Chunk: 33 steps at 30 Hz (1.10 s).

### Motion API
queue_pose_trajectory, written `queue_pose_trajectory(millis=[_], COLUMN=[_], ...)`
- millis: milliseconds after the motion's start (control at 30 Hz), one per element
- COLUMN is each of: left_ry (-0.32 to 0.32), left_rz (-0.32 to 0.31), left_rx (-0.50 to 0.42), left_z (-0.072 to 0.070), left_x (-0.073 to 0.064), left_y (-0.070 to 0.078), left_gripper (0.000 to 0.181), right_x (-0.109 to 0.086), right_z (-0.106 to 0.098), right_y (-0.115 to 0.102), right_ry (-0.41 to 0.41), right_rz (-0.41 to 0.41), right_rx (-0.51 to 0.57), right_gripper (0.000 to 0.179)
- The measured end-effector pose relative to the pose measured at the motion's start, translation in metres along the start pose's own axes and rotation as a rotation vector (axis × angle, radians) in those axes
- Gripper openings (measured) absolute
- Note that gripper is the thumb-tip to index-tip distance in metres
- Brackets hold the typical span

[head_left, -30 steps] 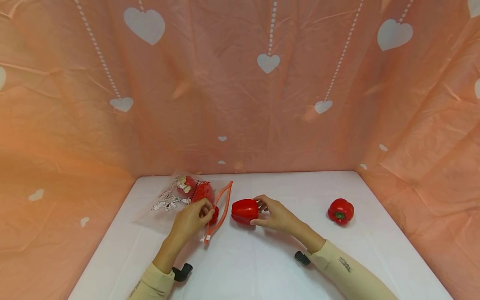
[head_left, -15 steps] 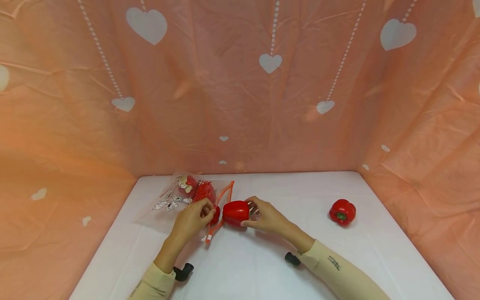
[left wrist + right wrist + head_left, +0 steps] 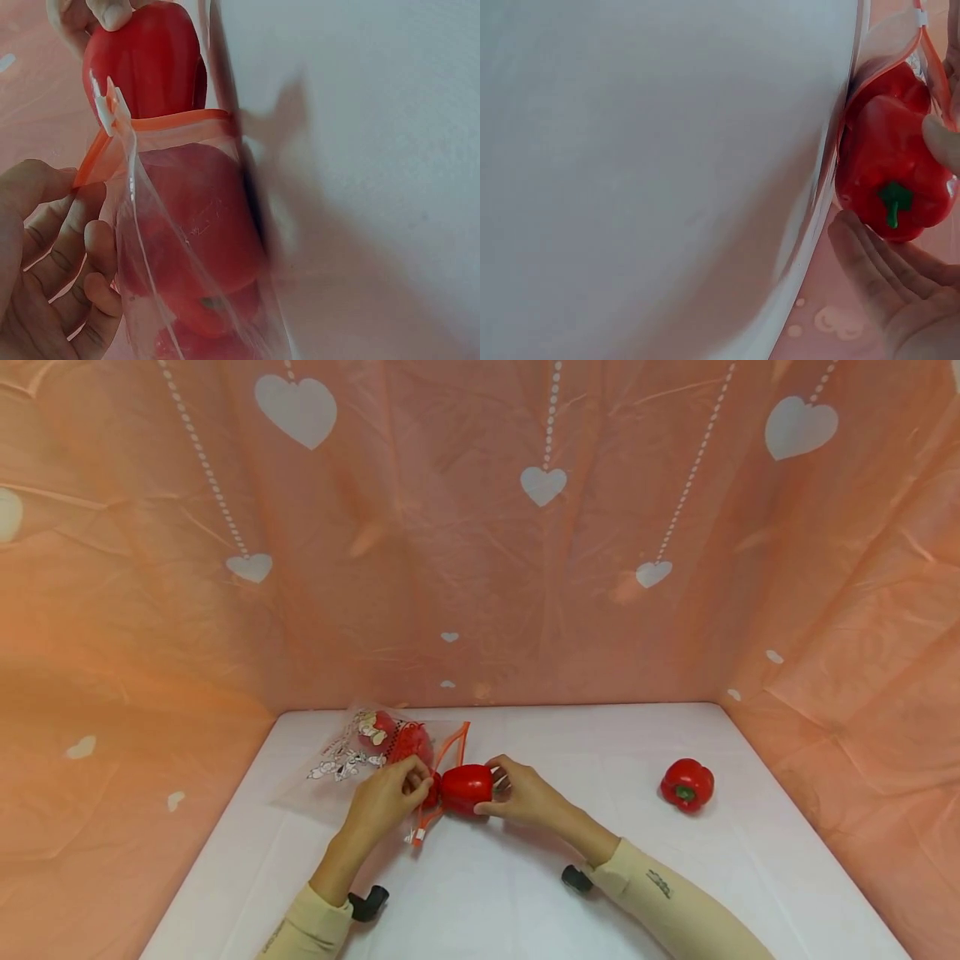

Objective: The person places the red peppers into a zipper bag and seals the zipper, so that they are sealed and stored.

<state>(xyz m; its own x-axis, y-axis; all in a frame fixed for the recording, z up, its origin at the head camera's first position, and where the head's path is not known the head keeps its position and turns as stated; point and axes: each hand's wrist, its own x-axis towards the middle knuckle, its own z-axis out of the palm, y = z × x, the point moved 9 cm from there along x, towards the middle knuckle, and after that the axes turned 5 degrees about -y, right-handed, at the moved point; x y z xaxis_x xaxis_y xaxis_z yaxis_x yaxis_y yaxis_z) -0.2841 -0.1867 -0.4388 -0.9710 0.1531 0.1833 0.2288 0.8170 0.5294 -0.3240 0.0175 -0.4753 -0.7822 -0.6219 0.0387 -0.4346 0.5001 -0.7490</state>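
Note:
A clear zip bag [image 3: 330, 781] with an orange zipper edge and printed cartoon figures lies at the left of the table, red bell peppers inside it. My left hand [image 3: 386, 797] pinches the orange edge of its mouth between thumb and fingers, best seen in the left wrist view [image 3: 56, 255]. My right hand [image 3: 528, 793] grips another red bell pepper [image 3: 467, 788] by its stem end, thumb and fingers on either side. That pepper's blunt end is at the bag's mouth, close against a pepper inside. Its green stem [image 3: 894, 202] shows in the right wrist view.
A further red bell pepper [image 3: 687, 785] sits by itself on the right of the white table [image 3: 525, 893]. An orange curtain [image 3: 480, 568] with white hearts hangs behind and at both sides.
My right hand has moved left with its bell pepper, bringing it from beside the bag to the bag's mouth. The left hand has stayed on the bag's edge.

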Motion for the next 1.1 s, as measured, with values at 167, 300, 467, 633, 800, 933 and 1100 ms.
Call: queue_pose_trajectory(millis=[167,300,467,633,800,933,1100], left_ry=[0.002,0.006,0.008,0.008,0.007,0.006,0.009], left_rz=[0.006,0.008,0.011,0.013,0.009,-0.002,0.0], left_rx=[-0.004,0.005,0.005,-0.005,-0.005,-0.003,0.0], left_z=[0.0,0.001,0.001,0.0,-0.001,-0.001,-0.001], left_x=[0.0,0.0,0.001,0.001,0.0,0.0,0.0], left_y=[0.001,0.0,-0.001,0.0,0.0,0.0,0.001], left_gripper=[0.01,0.01,0.009,0.009,0.009,0.01,0.011], right_x=[0.001,0.001,0.0,0.0,0.001,0.002,0.005], right_z=[0.004,0.007,0.012,0.015,0.012,0.011,0.013], right_y=[0.001,0.001,0.004,0.006,0.003,0.001,-0.002], right_ry=[-0.014,-0.024,-0.057,-0.087,-0.065,-0.037,-0.014], right_rz=[0.028,0.028,0.059,0.065,0.034,0.019,-0.004], right_rx=[0.038,0.091,0.161,0.166,0.161,0.189,0.259], right_gripper=[0.065,0.064,0.066,0.066,0.063,0.063,0.062])
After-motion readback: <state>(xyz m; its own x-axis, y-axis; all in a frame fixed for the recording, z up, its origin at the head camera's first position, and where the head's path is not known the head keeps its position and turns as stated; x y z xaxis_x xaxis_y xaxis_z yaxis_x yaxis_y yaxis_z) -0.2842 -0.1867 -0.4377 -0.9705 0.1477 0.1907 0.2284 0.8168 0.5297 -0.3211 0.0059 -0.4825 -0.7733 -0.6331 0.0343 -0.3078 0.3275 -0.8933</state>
